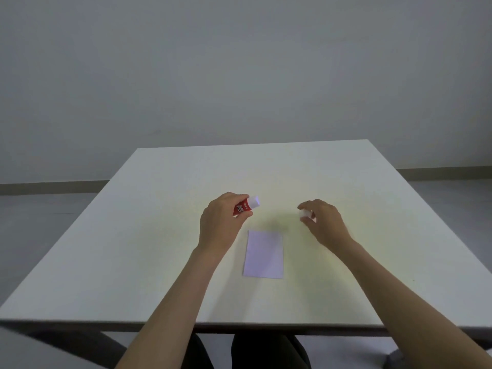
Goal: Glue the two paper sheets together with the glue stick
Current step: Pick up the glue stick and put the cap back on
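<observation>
My left hand (221, 222) grips a red glue stick (245, 206) with white lettering, its white end pointing right and up. My right hand (323, 222) hovers just over the table to the right, fingers pinched on a small white object (304, 213), apparently the cap. A pale lilac paper sheet (263, 254) lies flat on the white table (159, 235), below and between both hands. I see one rectangle only; whether a second sheet lies under it I cannot tell.
The table's near edge (239, 324) runs across the bottom, with my dark-clothed legs below it. A grey wall and floor lie beyond the far edge.
</observation>
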Tool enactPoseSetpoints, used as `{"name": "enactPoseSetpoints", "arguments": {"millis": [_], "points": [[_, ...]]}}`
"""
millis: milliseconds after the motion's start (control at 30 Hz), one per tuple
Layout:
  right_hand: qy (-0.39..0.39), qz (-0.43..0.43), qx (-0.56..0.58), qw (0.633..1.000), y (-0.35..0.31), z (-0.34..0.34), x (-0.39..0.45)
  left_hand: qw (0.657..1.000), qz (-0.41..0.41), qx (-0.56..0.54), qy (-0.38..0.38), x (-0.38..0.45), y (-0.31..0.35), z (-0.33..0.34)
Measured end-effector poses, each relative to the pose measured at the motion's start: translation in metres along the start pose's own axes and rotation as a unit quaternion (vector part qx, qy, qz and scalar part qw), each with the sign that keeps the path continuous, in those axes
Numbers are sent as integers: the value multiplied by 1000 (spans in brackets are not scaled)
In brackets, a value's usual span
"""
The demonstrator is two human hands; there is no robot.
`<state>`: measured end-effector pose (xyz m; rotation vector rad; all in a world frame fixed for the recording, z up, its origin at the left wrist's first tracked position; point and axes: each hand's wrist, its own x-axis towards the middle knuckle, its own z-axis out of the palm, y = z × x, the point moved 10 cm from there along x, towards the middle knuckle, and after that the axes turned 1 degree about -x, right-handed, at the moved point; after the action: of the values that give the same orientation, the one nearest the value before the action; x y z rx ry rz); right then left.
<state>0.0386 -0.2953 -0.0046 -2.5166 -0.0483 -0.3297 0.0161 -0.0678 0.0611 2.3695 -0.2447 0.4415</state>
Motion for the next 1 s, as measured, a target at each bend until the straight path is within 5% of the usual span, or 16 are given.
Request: {"name": "enactPoseSetpoints", "arguments": {"millis": [133,233,633,767,933,1000], "points": [[-41,64,352,933,-40,-2,-13,999,8,35,-8,-1,2,4],[-49,60,400,913,-62,-1,-16,998,14,54,-12,-2,6,7],[-79,-2,322,943,-80,0,-12,996,55,57,-32,-4,17,12],[-88,-50,243,965,-94,-4,-10,994,81,72,-19,-5,23,11],[-62,-4,37,997,-86,1,-7,995,72,66,-30,-11,23,15],[-74,-8,48,996,-83,3,-7,995,64,63,-38,-12,21,16]]}}
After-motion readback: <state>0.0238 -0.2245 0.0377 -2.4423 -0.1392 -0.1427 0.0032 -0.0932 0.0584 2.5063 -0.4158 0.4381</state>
